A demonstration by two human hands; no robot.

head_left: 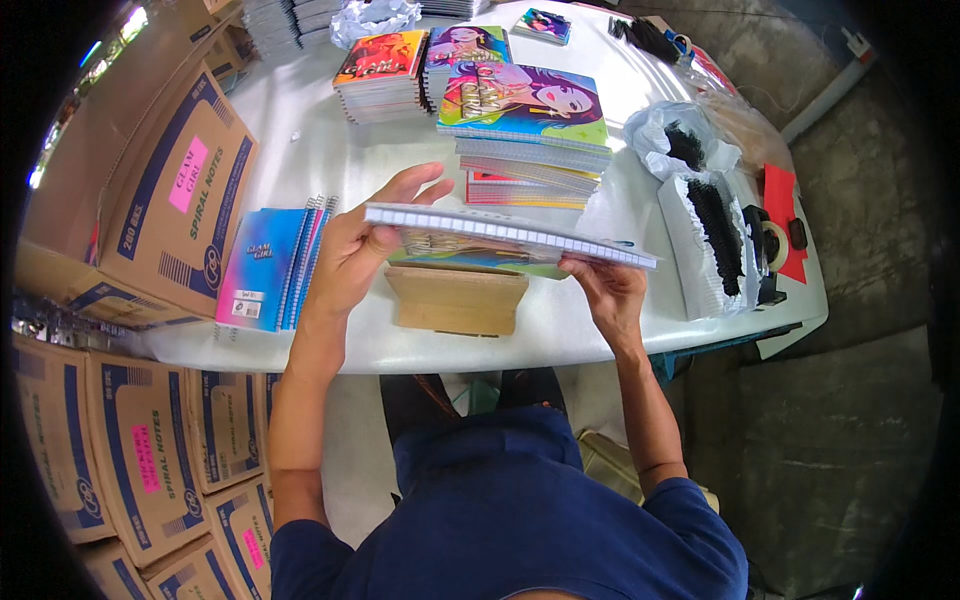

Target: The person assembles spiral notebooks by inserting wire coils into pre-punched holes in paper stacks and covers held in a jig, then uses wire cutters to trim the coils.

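Between my two hands is an unbound notebook block, edge toward me, with a row of punched holes and a colourful cover on its underside. My left hand grips its left end, thumb below and fingers spread above. At the right end my right hand pinches the lower corner. Under the block, a brown cardboard piece stands on the table. Just beyond lies a tall stack of colourful notebook blocks. To the left, blue and pink spiral notebooks lean together.
An open carton stands on the table's left, above stacked cartons. Black binding coils fill a white box at right, beside a tape dispenser. Finished spiral notebooks stand at the back. The white table has a curved edge.
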